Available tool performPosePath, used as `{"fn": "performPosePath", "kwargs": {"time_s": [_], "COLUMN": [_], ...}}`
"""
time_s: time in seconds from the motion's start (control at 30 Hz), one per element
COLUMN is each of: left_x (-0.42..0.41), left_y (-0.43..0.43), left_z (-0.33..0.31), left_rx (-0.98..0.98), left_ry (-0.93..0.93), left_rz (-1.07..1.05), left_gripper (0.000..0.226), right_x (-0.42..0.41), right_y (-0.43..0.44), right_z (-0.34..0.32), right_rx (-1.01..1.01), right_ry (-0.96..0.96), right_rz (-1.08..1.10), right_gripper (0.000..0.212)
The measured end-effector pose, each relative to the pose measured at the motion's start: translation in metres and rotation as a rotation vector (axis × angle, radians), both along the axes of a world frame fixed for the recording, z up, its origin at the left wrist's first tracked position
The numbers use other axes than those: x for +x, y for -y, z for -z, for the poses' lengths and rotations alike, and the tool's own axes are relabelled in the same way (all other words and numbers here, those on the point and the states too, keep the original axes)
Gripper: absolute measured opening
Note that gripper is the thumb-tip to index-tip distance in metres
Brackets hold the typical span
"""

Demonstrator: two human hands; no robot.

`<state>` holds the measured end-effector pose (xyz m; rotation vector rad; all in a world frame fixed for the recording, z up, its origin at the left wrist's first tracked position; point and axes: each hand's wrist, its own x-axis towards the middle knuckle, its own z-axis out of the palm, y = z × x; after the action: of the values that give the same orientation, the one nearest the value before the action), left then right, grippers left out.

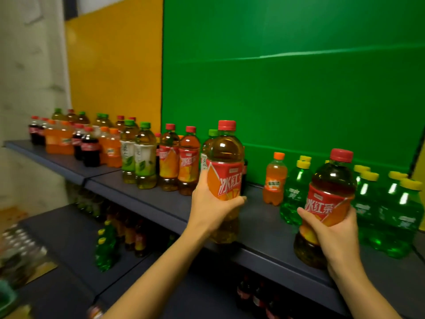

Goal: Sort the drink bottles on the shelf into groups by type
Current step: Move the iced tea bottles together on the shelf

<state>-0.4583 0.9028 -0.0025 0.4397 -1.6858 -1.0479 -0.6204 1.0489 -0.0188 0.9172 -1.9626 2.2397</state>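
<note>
— Well, nearest us both hands are up at the front lip of the top shelf (259, 229). Our right hand (333, 233) curls its fingers round the lower half of a red-capped iced tea bottle (328, 203), which leans slightly left. Whether its base touches the board, we cannot tell.

— Our left hand (211, 210) grips a second iced tea bottle (226, 176) the same way, thumb lying across the orange label, further left and upright.

— Below our arms the lower shelf (69, 238) is dark; we make out only a few bottles there.

— And room to move?

— Between the two held bottles the board lies bare from the lip back to a small orange soda bottle (274, 180) standing alone. Just right of it the green soda bottles (395, 215) crowd together, and the frame's edge cuts off the last of them.

— A green-capped bottle (212, 134) is mostly hidden behind the one in our left hand. Left of that, two standing iced tea bottles (179, 160) touch side by side, next to two green tea bottles (138, 155).

— Further along, cola bottles (89, 148) and orange soda bottles (58, 139) stand mixed. The back row is blurred and half covered, so we cannot count it.

— Behind everything stands the green panel (287, 77), with a yellow panel (115, 65) to its left.
</note>
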Motion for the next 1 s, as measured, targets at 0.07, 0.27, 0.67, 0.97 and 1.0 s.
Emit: {"fn": "performPosePath", "kwargs": {"time_s": [0.07,0.27,0.67,0.97,1.0], "left_x": [0.028,0.126,0.339,0.408,0.411], "left_y": [0.014,0.066,0.187,0.272,0.283], "left_z": [-0.003,0.003,0.039,0.042,0.042], "left_rx": [-0.007,0.011,0.11,0.101,0.103], "left_ry": [-0.012,-0.006,0.091,0.11,0.108], "left_rz": [-0.048,-0.243,-0.438,-0.441,-0.437], "left_gripper": [0.073,0.083,0.072,0.072,0.072], "right_x": [0.017,0.09,0.27,0.347,0.351], "right_y": [0.016,0.078,0.234,0.339,0.351], "right_z": [-0.004,-0.01,0.009,0.008,0.007], "right_rx": [-0.024,-0.071,-0.051,-0.01,-0.008], "right_ry": [0.005,-0.003,0.065,0.036,0.028], "right_rz": [-0.074,-0.329,-0.606,-0.63,-0.631], "right_gripper": [0.068,0.07,0.059,0.071,0.072]}}
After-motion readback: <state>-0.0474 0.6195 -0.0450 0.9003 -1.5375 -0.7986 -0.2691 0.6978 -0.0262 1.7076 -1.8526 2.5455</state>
